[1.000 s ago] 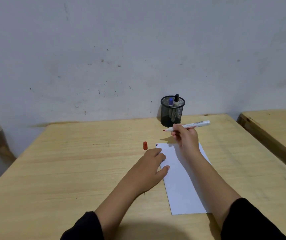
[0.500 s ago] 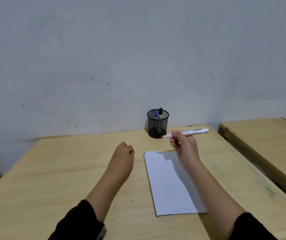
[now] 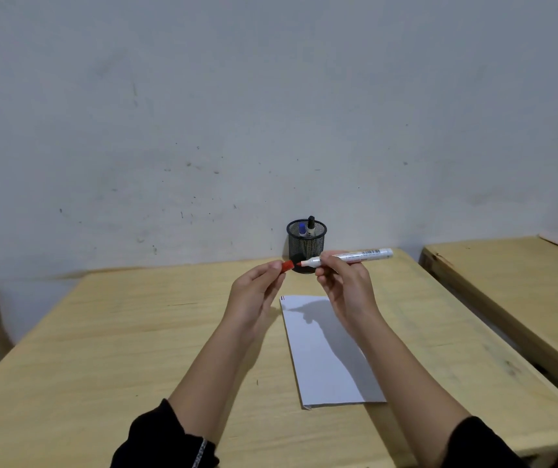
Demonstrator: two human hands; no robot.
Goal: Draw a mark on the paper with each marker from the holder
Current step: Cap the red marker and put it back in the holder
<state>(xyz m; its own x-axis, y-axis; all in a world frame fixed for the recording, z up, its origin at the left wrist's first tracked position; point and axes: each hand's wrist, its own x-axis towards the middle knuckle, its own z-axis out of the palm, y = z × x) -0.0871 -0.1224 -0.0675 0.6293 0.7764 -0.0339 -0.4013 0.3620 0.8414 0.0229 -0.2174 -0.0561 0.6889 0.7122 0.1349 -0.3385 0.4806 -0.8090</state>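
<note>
Recapping, above the paper [image 3: 325, 352]: red cap [image 3: 287, 265] pinched in left hand [image 3: 257, 295]; red marker [image 3: 345, 257] pinched in right hand [image 3: 345, 285], tip just right of cap. Holder [image 3: 306, 244] at far edge. Risk: misalignment inking the fingertips.

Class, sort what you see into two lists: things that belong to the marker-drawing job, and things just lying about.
Belongs to the job:
red marker in right hand
red cap in left hand
paper
mesh holder
blue marker
black marker

Just lying about:
neighbouring table
</note>
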